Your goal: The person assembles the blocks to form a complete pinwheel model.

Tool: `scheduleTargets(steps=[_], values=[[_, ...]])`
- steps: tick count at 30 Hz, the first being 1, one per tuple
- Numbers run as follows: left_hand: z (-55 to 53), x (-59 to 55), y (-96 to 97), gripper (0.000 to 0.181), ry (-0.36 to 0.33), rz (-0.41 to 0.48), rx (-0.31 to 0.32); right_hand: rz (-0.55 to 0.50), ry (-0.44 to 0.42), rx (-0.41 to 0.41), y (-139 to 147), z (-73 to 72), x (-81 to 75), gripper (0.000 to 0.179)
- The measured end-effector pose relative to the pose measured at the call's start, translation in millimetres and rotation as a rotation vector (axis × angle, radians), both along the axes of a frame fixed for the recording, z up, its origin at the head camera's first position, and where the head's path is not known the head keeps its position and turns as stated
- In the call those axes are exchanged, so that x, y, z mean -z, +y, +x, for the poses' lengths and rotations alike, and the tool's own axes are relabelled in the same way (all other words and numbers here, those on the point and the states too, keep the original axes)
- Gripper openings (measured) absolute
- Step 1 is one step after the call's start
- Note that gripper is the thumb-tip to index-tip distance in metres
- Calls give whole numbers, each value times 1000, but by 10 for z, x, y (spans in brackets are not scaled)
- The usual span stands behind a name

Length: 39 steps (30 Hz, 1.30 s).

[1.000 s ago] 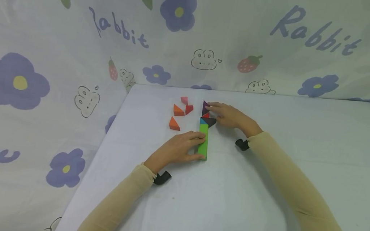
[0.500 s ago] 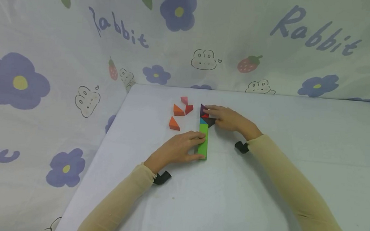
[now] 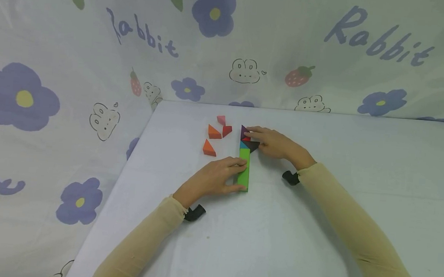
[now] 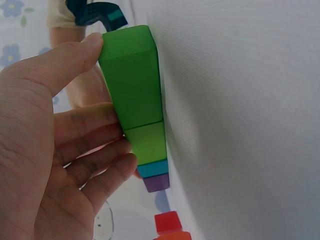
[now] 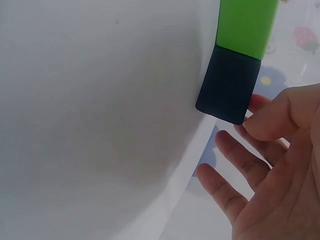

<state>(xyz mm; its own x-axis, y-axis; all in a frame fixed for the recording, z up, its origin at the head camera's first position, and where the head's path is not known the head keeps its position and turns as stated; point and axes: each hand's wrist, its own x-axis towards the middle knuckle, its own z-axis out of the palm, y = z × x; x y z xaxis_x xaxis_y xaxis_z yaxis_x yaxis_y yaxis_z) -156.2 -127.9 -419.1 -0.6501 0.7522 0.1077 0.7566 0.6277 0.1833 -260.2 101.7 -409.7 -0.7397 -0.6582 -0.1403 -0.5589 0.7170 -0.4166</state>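
In the head view, my left hand (image 3: pixel 216 176) rests with its fingers along the green blocks (image 3: pixel 245 154), which stand in a column. In the left wrist view, thumb and fingertips touch the side of a dark green block (image 4: pixel 136 87) and a lighter green block (image 4: pixel 146 144). Beyond them come a blue triangular block (image 3: pixel 243 145), a black triangular block (image 3: pixel 252 146), a red block (image 3: pixel 247 139) and a purple triangular block (image 3: pixel 243 132). My right hand (image 3: pixel 275 144) touches the purple block with loosely extended fingers; its thumb touches the black block, partly covering the red one.
Left of the column lie loose blocks: two orange triangles (image 3: pixel 213 132), a red piece (image 3: pixel 227 131) and a pink piece (image 3: pixel 221 119). The white table (image 3: pixel 268 246) meets a patterned cloth (image 3: pixel 277 38) at its back edge.
The purple block has shifted slightly toward me and to the left, against the red block, with my right hand moving along. My left hand has stayed on the green blocks.
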Motion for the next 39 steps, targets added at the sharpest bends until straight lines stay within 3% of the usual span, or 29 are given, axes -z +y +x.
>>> scheduleTargets(steps=[19, 26, 34, 39], values=[[-5, -21, 48, 64, -16, -21, -7, -17, 23, -15, 62, 46, 6, 58], [-15, -18, 57, 63, 9, -11, 5, -21, 33, -16, 76, 59, 20, 57], [-24, -14, 29, 63, 2, 31, 3, -36, 52, -2, 62, 117, 45, 57], [-124, -82, -61, 53, 44, 124, 7, -37, 113, -26, 125, 267, 40, 59]])
